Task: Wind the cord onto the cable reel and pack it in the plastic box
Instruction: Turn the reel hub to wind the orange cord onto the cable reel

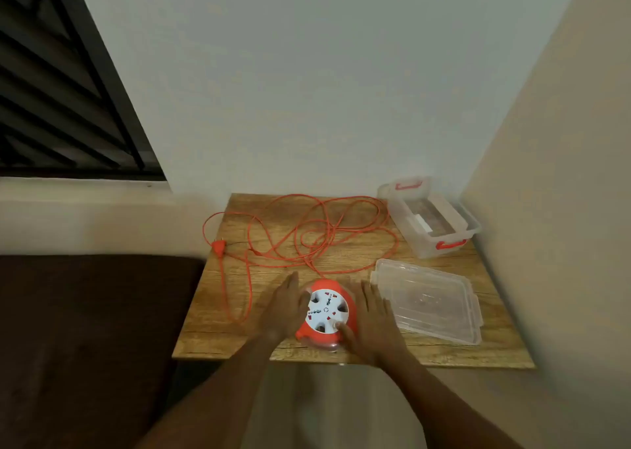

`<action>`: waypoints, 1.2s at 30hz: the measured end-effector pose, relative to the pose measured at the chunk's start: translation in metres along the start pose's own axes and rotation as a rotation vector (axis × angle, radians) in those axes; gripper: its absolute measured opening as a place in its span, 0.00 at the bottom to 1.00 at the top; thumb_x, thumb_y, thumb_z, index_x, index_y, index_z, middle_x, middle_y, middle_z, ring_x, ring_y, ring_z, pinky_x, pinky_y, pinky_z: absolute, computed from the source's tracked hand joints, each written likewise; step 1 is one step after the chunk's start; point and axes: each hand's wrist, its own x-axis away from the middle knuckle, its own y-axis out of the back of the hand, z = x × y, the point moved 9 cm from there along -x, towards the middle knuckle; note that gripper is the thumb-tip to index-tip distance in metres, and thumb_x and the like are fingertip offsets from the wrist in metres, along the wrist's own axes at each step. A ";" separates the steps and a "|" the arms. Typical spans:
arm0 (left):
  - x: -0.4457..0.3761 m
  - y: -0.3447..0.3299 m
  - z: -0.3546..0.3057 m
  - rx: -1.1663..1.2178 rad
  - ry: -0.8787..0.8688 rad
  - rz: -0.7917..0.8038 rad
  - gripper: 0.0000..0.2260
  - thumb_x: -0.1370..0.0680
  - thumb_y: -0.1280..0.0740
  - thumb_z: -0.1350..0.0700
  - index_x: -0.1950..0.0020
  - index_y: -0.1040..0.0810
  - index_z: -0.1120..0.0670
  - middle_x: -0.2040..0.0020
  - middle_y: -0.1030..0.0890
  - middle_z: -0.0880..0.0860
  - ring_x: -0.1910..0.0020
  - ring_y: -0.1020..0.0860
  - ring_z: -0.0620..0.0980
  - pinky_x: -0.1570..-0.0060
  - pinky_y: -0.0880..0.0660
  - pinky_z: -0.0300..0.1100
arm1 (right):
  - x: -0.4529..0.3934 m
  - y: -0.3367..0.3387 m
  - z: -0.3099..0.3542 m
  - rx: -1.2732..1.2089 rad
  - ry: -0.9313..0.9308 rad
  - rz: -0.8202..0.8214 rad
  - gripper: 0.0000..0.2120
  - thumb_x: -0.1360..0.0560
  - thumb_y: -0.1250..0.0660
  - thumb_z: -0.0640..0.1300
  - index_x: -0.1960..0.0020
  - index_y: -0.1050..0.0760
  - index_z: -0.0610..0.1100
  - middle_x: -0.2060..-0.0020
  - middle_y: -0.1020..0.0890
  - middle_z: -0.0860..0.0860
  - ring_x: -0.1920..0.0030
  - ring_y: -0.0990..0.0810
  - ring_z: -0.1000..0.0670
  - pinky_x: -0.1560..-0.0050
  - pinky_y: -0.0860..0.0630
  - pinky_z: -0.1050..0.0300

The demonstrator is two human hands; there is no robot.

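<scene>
An orange cable reel [326, 312] with a white socket face lies flat near the front edge of the wooden table [218, 332]. My left hand [283, 308] rests against its left side with straight fingers. My right hand [370, 322] lies at its right side, fingers spread, thumb touching the white face. The orange cord [307, 233] sprawls in loose loops behind the reel, and its plug [218, 245] hangs at the table's left edge. A clear plastic box [430, 216] with orange latches stands open at the back right. Its clear lid [426, 300] lies flat in front of it.
The table sits in a corner, with walls behind and to the right. A dark brown cushion [85, 329] fills the space to the left. A dark louvred window [58, 90] is at the upper left. One cord loop hangs over the table's left edge.
</scene>
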 end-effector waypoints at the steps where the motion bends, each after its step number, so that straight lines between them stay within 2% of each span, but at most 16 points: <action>1: -0.007 -0.003 0.005 0.040 0.047 0.010 0.27 0.14 0.43 0.54 0.18 0.45 0.63 0.21 0.34 0.63 0.22 0.35 0.60 0.26 0.37 0.48 | 0.002 -0.009 0.000 -0.028 -0.001 0.022 0.44 0.25 0.48 0.69 0.20 0.60 0.45 0.20 0.54 0.46 0.21 0.57 0.44 0.24 0.53 0.42; 4: -0.021 -0.015 0.018 0.117 0.161 0.108 0.27 0.15 0.40 0.53 0.18 0.42 0.61 0.27 0.26 0.64 0.29 0.26 0.61 0.31 0.28 0.52 | 0.007 -0.033 0.002 -0.030 0.016 0.085 0.44 0.26 0.42 0.62 0.21 0.56 0.42 0.21 0.51 0.44 0.22 0.54 0.42 0.23 0.49 0.42; 6: -0.030 -0.026 0.030 0.159 0.220 0.147 0.34 0.20 0.35 0.48 0.18 0.43 0.59 0.25 0.27 0.62 0.28 0.27 0.61 0.31 0.28 0.56 | 0.008 -0.044 0.001 -0.100 0.026 0.102 0.42 0.27 0.42 0.60 0.21 0.52 0.42 0.22 0.48 0.42 0.22 0.51 0.40 0.25 0.44 0.41; 8: -0.037 -0.030 0.035 0.192 0.256 0.162 0.40 0.24 0.33 0.44 0.18 0.43 0.58 0.23 0.29 0.61 0.27 0.27 0.61 0.31 0.27 0.56 | 0.009 -0.051 -0.001 -0.154 0.039 0.146 0.43 0.27 0.41 0.60 0.20 0.56 0.46 0.21 0.53 0.41 0.22 0.53 0.39 0.25 0.44 0.40; 10: -0.041 -0.031 0.032 0.206 0.267 0.160 0.35 0.21 0.31 0.46 0.19 0.39 0.58 0.24 0.28 0.60 0.29 0.25 0.59 0.35 0.26 0.49 | 0.009 -0.059 -0.004 -0.186 0.092 0.165 0.47 0.29 0.38 0.63 0.21 0.60 0.50 0.21 0.56 0.41 0.22 0.54 0.37 0.26 0.42 0.39; 11: -0.043 -0.033 0.029 0.230 0.266 0.159 0.32 0.20 0.31 0.48 0.20 0.36 0.58 0.26 0.25 0.59 0.32 0.23 0.57 0.40 0.25 0.45 | 0.009 -0.059 -0.006 -0.204 0.125 0.152 0.48 0.30 0.35 0.64 0.20 0.57 0.50 0.21 0.55 0.40 0.23 0.52 0.36 0.27 0.41 0.39; 13: -0.046 -0.036 0.025 0.306 0.243 0.154 0.26 0.19 0.32 0.47 0.24 0.29 0.56 0.38 0.16 0.58 0.45 0.15 0.50 0.51 0.21 0.43 | 0.009 -0.049 -0.008 -0.239 0.194 0.079 0.46 0.31 0.30 0.64 0.21 0.47 0.49 0.22 0.50 0.40 0.24 0.46 0.38 0.28 0.37 0.42; 14: -0.047 -0.036 0.022 0.342 0.226 0.137 0.23 0.19 0.32 0.47 0.26 0.26 0.55 0.45 0.14 0.57 0.53 0.14 0.48 0.55 0.18 0.44 | 0.009 -0.039 -0.009 -0.258 0.224 0.024 0.45 0.32 0.29 0.62 0.22 0.43 0.49 0.22 0.47 0.41 0.24 0.44 0.40 0.28 0.36 0.45; 16: -0.049 -0.032 0.015 0.374 0.204 0.082 0.18 0.19 0.33 0.45 0.32 0.21 0.53 0.53 0.12 0.57 0.60 0.13 0.49 0.54 0.16 0.54 | 0.006 -0.020 -0.015 -0.297 0.268 -0.070 0.45 0.34 0.26 0.60 0.23 0.40 0.48 0.23 0.45 0.44 0.24 0.44 0.45 0.29 0.37 0.49; 17: -0.049 -0.028 0.010 0.385 0.192 0.055 0.16 0.18 0.33 0.45 0.35 0.20 0.52 0.54 0.12 0.58 0.60 0.14 0.49 0.53 0.16 0.56 | 0.002 -0.013 -0.017 -0.305 0.293 -0.100 0.45 0.34 0.26 0.59 0.23 0.40 0.47 0.23 0.46 0.45 0.24 0.45 0.47 0.28 0.37 0.50; 21: -0.051 -0.024 -0.016 0.535 0.158 0.041 0.13 0.18 0.34 0.44 0.39 0.19 0.50 0.49 0.14 0.58 0.58 0.15 0.50 0.57 0.17 0.52 | -0.013 0.012 -0.027 -0.336 0.364 -0.107 0.44 0.32 0.28 0.61 0.23 0.41 0.45 0.22 0.47 0.46 0.23 0.46 0.46 0.28 0.39 0.50; 25: -0.059 -0.032 -0.035 0.674 0.189 0.131 0.24 0.22 0.30 0.39 0.40 0.20 0.58 0.50 0.14 0.59 0.54 0.14 0.56 0.53 0.17 0.52 | -0.029 0.036 -0.032 -0.343 0.346 -0.089 0.42 0.31 0.31 0.66 0.24 0.42 0.51 0.22 0.54 0.55 0.26 0.50 0.53 0.29 0.43 0.55; 28: -0.065 -0.035 -0.050 0.758 0.238 0.195 0.24 0.26 0.25 0.42 0.39 0.18 0.58 0.46 0.13 0.61 0.50 0.15 0.58 0.52 0.18 0.51 | -0.046 0.054 -0.030 -0.297 0.316 -0.064 0.41 0.31 0.34 0.67 0.24 0.40 0.51 0.21 0.53 0.52 0.25 0.48 0.48 0.29 0.39 0.48; 30: -0.072 -0.027 -0.062 0.794 0.221 0.222 0.22 0.28 0.23 0.47 0.39 0.18 0.57 0.44 0.14 0.62 0.48 0.15 0.57 0.53 0.18 0.50 | -0.058 0.069 -0.027 -0.258 0.342 -0.094 0.39 0.31 0.32 0.65 0.26 0.38 0.50 0.21 0.52 0.49 0.25 0.47 0.44 0.31 0.37 0.44; 33: -0.083 -0.010 -0.080 0.843 0.170 0.246 0.17 0.23 0.25 0.50 0.38 0.18 0.57 0.43 0.14 0.62 0.48 0.16 0.58 0.53 0.18 0.48 | -0.075 0.087 -0.020 -0.168 0.394 -0.108 0.37 0.32 0.32 0.61 0.27 0.37 0.48 0.21 0.54 0.48 0.25 0.48 0.41 0.31 0.35 0.41; 36: -0.093 0.012 -0.091 0.846 0.078 0.222 0.16 0.23 0.26 0.49 0.40 0.17 0.57 0.46 0.14 0.62 0.51 0.15 0.58 0.54 0.17 0.49 | -0.089 0.104 -0.010 -0.083 0.439 -0.145 0.35 0.32 0.31 0.58 0.29 0.35 0.47 0.22 0.51 0.45 0.26 0.45 0.39 0.35 0.31 0.38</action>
